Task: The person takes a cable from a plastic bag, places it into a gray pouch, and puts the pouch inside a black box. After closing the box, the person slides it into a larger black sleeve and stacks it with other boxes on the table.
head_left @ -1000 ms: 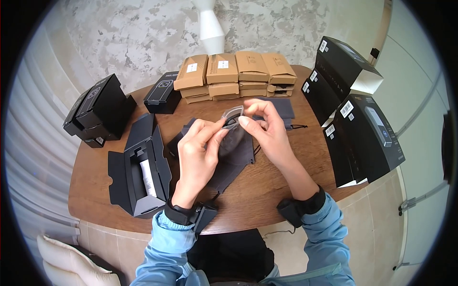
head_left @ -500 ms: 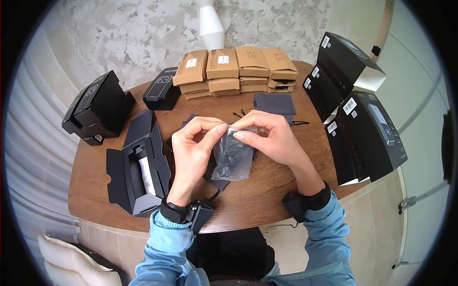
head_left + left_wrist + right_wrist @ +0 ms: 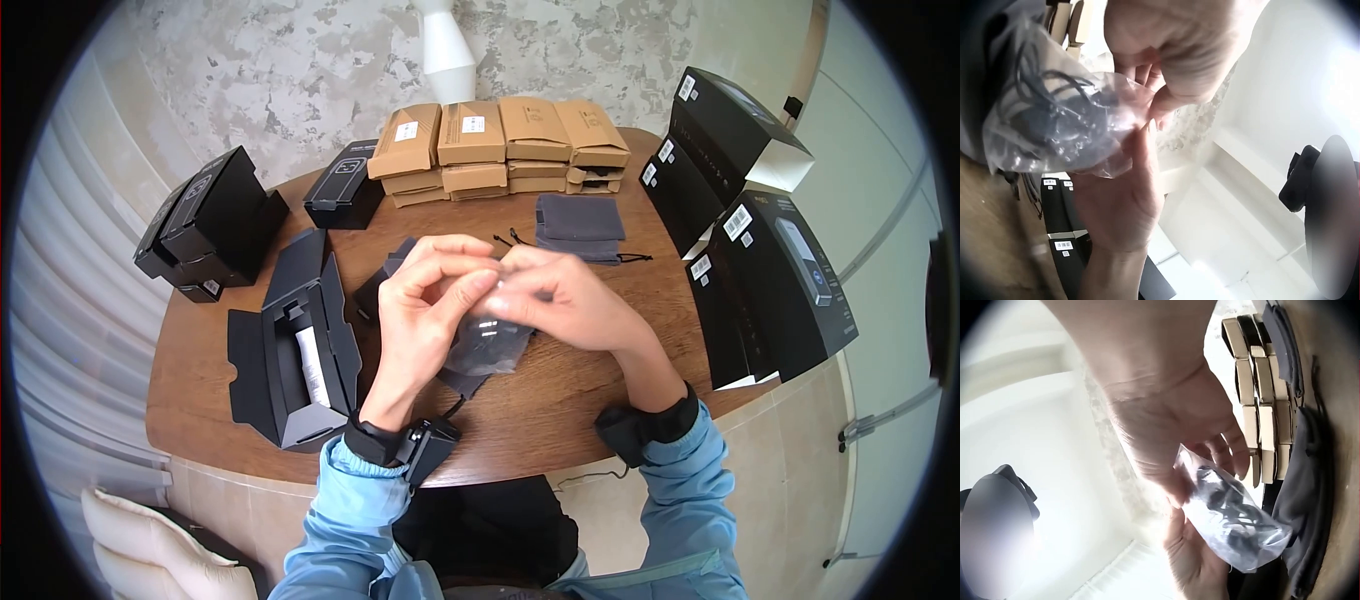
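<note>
A clear plastic bag [image 3: 488, 350] with a dark coiled cable [image 3: 1047, 103] inside hangs below both hands. My left hand [image 3: 425, 305] pinches its top edge between thumb and fingers. Close against it, my right hand [image 3: 565, 300] pinches the same edge; its fingertips are blurred in the head view. The right wrist view shows the bag [image 3: 1235, 519] slanting down from the meeting thumbs. Behind and under it lies a dark grey drawstring pouch [image 3: 465, 384], partly hidden by the bag and the left hand.
An open black box [image 3: 290, 350] holding a white tube [image 3: 310, 365] stands at left. Black boxes [image 3: 215, 220] sit behind it, brown cartons [image 3: 505, 145] are stacked at the back, and tall black boxes [image 3: 770, 285] line the right. Folded grey pouches [image 3: 580, 225] lie back right.
The bag's mouth, earlier held up and spread, was lowered so the bag hangs down. Since then both hands have drawn closer together along its top edge.
</note>
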A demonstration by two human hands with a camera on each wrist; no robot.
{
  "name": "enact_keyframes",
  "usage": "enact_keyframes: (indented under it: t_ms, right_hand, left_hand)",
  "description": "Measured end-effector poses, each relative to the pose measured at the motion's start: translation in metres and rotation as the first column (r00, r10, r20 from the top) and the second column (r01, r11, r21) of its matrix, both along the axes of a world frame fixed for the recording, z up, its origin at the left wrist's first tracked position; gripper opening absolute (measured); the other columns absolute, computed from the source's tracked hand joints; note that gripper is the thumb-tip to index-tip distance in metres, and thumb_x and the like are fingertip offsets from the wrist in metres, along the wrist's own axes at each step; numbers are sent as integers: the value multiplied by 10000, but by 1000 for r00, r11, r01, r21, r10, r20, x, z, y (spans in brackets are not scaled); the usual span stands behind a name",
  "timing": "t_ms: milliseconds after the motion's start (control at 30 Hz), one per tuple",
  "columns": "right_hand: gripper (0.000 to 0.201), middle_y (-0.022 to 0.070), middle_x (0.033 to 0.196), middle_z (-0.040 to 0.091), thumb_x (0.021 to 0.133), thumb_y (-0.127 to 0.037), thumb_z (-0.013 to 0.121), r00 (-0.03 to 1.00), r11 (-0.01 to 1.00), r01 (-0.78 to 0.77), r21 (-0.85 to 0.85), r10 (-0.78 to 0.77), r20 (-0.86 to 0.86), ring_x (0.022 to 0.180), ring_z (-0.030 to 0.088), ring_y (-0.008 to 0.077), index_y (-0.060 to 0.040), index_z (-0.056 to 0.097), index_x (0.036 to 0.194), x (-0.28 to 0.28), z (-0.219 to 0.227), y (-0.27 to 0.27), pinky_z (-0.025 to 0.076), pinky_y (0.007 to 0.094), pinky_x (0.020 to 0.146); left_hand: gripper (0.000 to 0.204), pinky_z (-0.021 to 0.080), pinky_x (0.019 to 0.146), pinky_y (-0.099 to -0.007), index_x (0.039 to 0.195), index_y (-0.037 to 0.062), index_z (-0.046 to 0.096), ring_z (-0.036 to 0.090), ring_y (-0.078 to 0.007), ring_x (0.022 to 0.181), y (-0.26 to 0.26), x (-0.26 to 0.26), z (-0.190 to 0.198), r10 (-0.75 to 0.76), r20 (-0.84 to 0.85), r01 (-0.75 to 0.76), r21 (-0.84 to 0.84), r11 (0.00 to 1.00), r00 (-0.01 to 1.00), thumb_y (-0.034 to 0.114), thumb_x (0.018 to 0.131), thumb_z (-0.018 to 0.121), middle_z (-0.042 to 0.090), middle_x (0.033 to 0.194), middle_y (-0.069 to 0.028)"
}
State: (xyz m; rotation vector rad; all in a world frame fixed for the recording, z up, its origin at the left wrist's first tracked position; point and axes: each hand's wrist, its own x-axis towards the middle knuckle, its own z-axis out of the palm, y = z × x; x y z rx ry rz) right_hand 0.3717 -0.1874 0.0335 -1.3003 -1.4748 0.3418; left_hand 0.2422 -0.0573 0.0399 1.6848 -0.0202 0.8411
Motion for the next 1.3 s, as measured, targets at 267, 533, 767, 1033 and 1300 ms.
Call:
enact_keyframes:
  t_ms: [267, 533, 767, 1033, 1300]
  right_hand:
    - [181, 23, 810, 619, 799, -88, 716, 958, 958, 247, 145, -218, -188, 725, 552, 78, -4, 692, 958, -2, 13, -1, 449, 227, 627]
    - [144, 25, 792, 626, 822, -96, 704, 900, 990, 139, 5, -124, -417, 668, 538, 45, 32, 678, 881, 5, 7, -2, 430, 189, 559]
    - [155, 25, 784, 625, 857, -121, 669, 897, 987, 139, 74, -94, -432, 669, 535, 55, 32, 678, 877, 3, 8, -2, 430, 196, 576]
    - [116, 20, 771, 617, 851, -97, 671, 905, 984, 103, 147, -31, -425, 664, 516, 51, 14, 644, 835, 2, 7, -1, 424, 196, 581]
    - [97, 21, 812, 618, 842, -72, 674, 905, 992, 96, 85, -51, -423, 688, 523, 54, 19, 640, 846, -1, 10, -3, 429, 197, 610]
  left_hand:
    - [275, 502, 732, -221, 1040, -15, 609, 624, -84, 825, -3, 2, -3, -192, -209, 118, -321, 940, 959, 53, 799, 724, 675, 933, -77]
    - [159, 482, 743, -220, 964, -10, 648, 619, -88, 814, -3, 0, -4, -116, -81, 74, -401, 913, 990, 72, 834, 685, 673, 915, -66]
    - [145, 465, 725, -222, 921, -4, 693, 602, -75, 754, 0, -1, -5, -69, 33, 76, -426, 902, 997, 129, 871, 661, 681, 840, -56]
    - [134, 464, 722, -223, 910, 9, 704, 602, -80, 760, 2, -1, -8, 13, 45, 5, -379, 925, 999, 129, 861, 668, 688, 841, -61]
    - [128, 461, 691, -203, 918, -7, 679, 610, -80, 728, -2, -2, -2, 0, 75, 35, -459, 888, 997, 102, 850, 678, 693, 824, -79]
